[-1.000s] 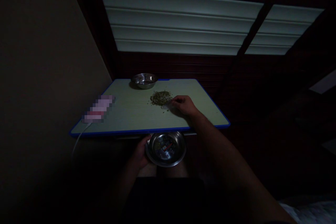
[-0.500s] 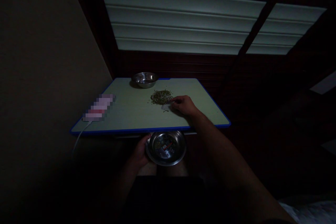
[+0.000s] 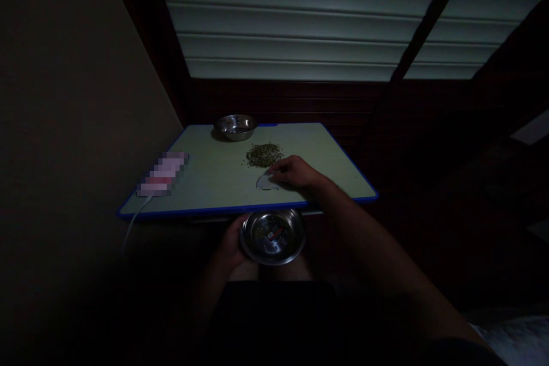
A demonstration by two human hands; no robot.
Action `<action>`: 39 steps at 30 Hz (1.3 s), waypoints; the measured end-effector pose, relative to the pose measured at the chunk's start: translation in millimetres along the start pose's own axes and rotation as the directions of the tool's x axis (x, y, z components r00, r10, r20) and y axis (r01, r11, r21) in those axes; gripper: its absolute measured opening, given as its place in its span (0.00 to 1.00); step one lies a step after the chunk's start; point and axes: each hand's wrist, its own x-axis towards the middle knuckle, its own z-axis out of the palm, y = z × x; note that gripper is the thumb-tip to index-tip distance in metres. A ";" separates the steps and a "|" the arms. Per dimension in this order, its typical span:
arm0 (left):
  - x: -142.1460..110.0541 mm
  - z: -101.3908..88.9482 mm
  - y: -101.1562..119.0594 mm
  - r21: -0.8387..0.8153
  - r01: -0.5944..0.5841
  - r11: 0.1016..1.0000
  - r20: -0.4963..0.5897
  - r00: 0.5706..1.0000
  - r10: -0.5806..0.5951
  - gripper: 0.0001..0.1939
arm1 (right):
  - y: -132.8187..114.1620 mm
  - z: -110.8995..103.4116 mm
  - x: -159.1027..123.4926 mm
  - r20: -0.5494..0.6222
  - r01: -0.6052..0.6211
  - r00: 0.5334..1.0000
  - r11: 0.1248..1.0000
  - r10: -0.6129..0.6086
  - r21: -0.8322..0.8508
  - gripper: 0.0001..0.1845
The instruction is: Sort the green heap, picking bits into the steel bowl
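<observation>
My right hand (image 3: 295, 171) is closed on a pale, half-round scraper (image 3: 266, 181) whose edge rests on the tabletop, with a few small grains along it. Just beyond the scraper lies a loose pile of small greenish-brown grains (image 3: 264, 155). Below the table's front edge, my left hand (image 3: 234, 243) grips the left rim of a shiny metal bowl (image 3: 272, 257) above my lap. Inside that bowl a dark and red label shows on the bottom, and what else it holds is too dim to tell.
The light-topped table (image 3: 214, 183) has a blue edge. A second metal bowl (image 3: 235, 127) stands at its back left. At the left edge lies a blurred pinkish object (image 3: 163, 174) with a white cable (image 3: 134, 220). A wall rises on the left, and dark panelling (image 3: 291, 103) stands behind.
My right hand has drawn the scraper a little toward me and left, away from the pile, and more of the scraper shows. My left hand keeps holding the bowl below the edge.
</observation>
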 end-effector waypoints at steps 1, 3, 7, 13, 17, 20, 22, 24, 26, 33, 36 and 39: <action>-0.6 0.5 0.4 -0.002 0.001 1.000 0.006 1.000 -0.001 0.12 | -1.5 0.3 -1.0 0.020 -0.001 1.000 1.000 0.000 0.005 0.17; -1.6 1.1 0.9 -0.012 -0.003 1.000 0.022 1.000 0.003 0.12 | -3.5 1.1 -3.0 0.039 0.000 0.999 1.000 0.000 0.005 0.17; -1.4 0.3 0.7 -0.031 -0.014 0.999 0.056 0.998 0.016 0.11 | -4.9 3.3 -8.1 0.051 0.007 0.999 1.000 -0.007 0.003 0.17; 0.5 -1.4 -0.2 -0.014 -0.010 1.000 0.030 0.999 0.011 0.11 | -6.4 5.4 -15.8 0.080 0.028 0.996 1.000 -0.029 0.008 0.15; -1.1 0.6 0.8 -0.011 0.004 1.000 0.044 0.999 -0.003 0.11 | -5.9 6.1 -18.8 0.102 0.015 0.995 1.000 -0.014 -0.009 0.16; -0.9 0.5 0.9 -0.018 0.001 1.000 0.052 0.999 0.000 0.10 | -5.6 6.4 -21.6 0.104 0.056 0.993 0.998 -0.052 -0.030 0.15; 0.5 -0.7 0.4 -0.017 -0.006 1.000 0.045 0.999 0.007 0.10 | -6.2 6.6 -23.6 0.108 0.062 0.992 0.998 -0.058 -0.031 0.14; 1.9 -2.0 -0.2 -0.017 -0.010 1.000 0.044 0.999 0.011 0.10 | -7.1 6.8 -25.1 0.104 0.057 0.993 0.998 -0.053 -0.035 0.15; 2.5 -2.6 -0.6 -0.021 -0.015 1.000 0.050 0.999 0.016 0.10 | -8.0 6.9 -25.7 0.093 0.053 0.994 0.998 -0.048 -0.046 0.14; 1.3 -0.8 -0.2 -0.009 -0.002 1.000 0.016 1.000 0.003 0.11 | -10.0 6.0 -26.0 0.104 0.038 0.994 0.998 -0.033 -0.043 0.14; 2.7 -1.4 -0.2 -0.013 -0.012 1.000 0.012 1.000 0.012 0.11 | -11.2 5.7 -27.5 0.102 0.044 0.994 0.999 -0.041 -0.023 0.13; 3.9 -2.5 -0.4 -0.024 -0.005 1.000 0.029 1.000 0.006 0.11 | -12.9 5.4 -29.2 0.101 0.038 0.994 0.999 -0.037 -0.013 0.13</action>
